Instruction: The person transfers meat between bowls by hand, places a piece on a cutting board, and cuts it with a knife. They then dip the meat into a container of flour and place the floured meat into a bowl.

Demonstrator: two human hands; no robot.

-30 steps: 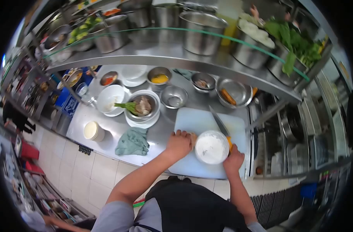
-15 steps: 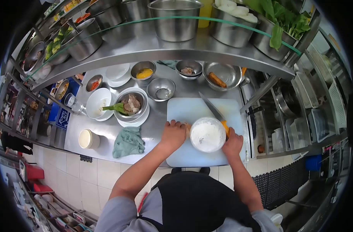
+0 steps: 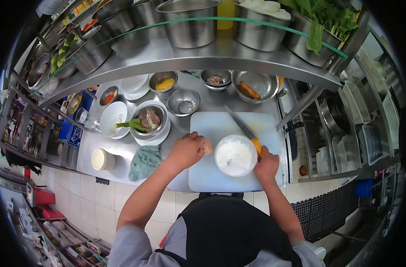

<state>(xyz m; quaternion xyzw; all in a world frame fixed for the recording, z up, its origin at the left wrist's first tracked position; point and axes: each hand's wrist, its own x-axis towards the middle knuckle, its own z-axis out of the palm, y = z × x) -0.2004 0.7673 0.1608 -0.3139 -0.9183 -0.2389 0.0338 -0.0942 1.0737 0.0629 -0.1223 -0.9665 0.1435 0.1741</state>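
My left hand (image 3: 188, 150) is closed around a pale pinkish-orange piece of food (image 3: 207, 147), over the left edge of the white cutting board (image 3: 203, 175); what kind of food it is I cannot tell. To its right, a clear round tub of white powder (image 3: 235, 155) stands on the board. My right hand (image 3: 267, 163) is wrapped round the yellow handle of a knife (image 3: 241, 123), close by the tub's right rim. The blade points away from me and to the left, across the board.
Left of the board are a metal bowl with meat and a green stalk (image 3: 149, 120), a small metal bowl (image 3: 184, 102), a green cloth (image 3: 145, 163) and a lidded tub (image 3: 103, 159). Behind it sits a bowl with an orange-brown piece (image 3: 261, 80). A steel shelf (image 3: 189, 64) overhangs the back.
My left hand has moved left, away from the tub, with the food piece showing more plainly at its fingers. My right hand stays at the knife handle. The view has shifted slightly.
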